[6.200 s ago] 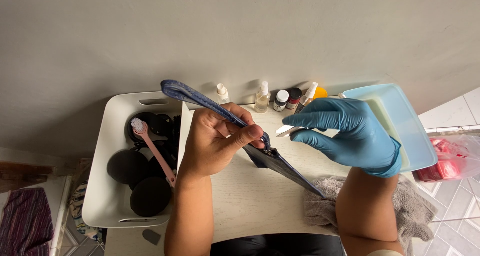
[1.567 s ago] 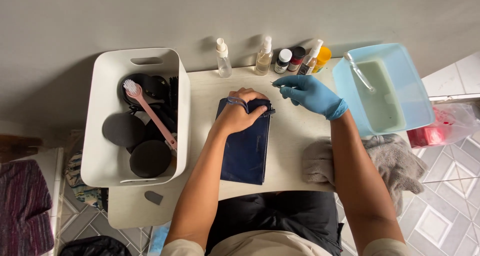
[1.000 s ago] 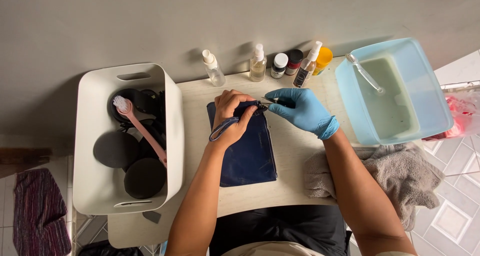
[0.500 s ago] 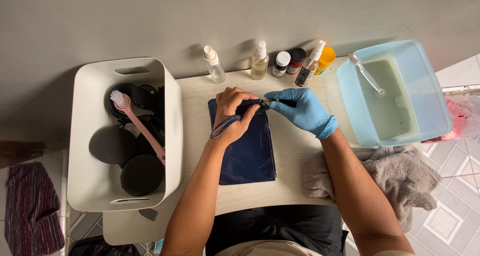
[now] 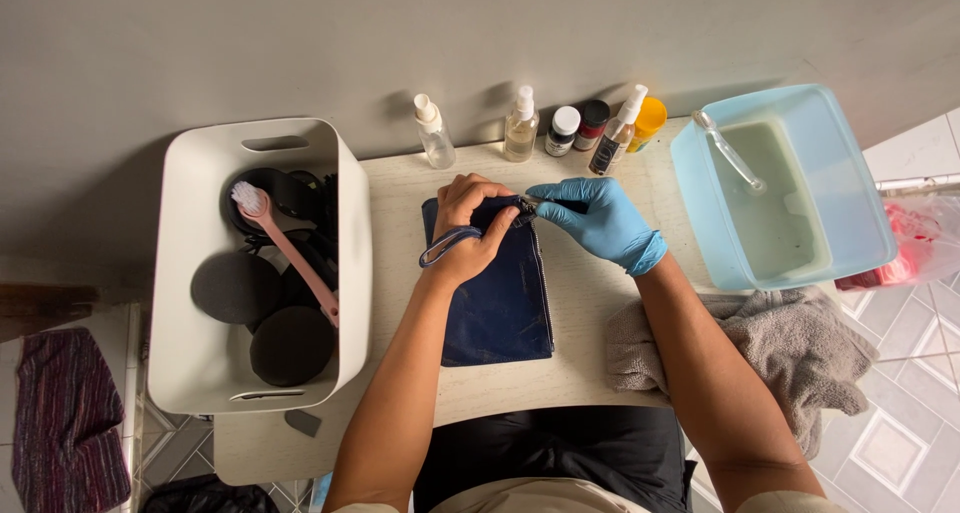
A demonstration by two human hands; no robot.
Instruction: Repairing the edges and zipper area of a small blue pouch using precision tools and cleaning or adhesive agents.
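Since half a second ago almost nothing has shifted: both hands sit at the far top corner of the pouch as before, and only the view has drifted slightly.

Nearest, a grey towel point(image 5: 745, 348) lies crumpled at the right near edge of the counter point(image 5: 590, 303), partly hanging off it. The dark blue zip pouch point(image 5: 505, 298) lies flat in the middle of the counter, its zip line running down the right side. The bare left hand point(image 5: 468, 228) is clenched on the pouch's far edge, pinning it down, with the blue wrist strap point(image 5: 447, 245) looped across the fingers. The gloved right hand point(image 5: 600, 218) pinches something small at the far right corner, where the zip ends; it looks like the zip pull or a small tool, but I cannot tell which.

To the left stands a white tub point(image 5: 255, 268) holding a pink brush point(image 5: 285, 248) and dark round pads. To the right, a light blue basin point(image 5: 785, 188) holds cloudy liquid with a clear-handled tool lying in it. Farthest, a row of small bottles point(image 5: 540, 128) lines the wall.

The step in hand seems to be working the zip end while the pouch is held still. Any further move there would call for a firm left-hand hold and fine fingertip control at the corner.
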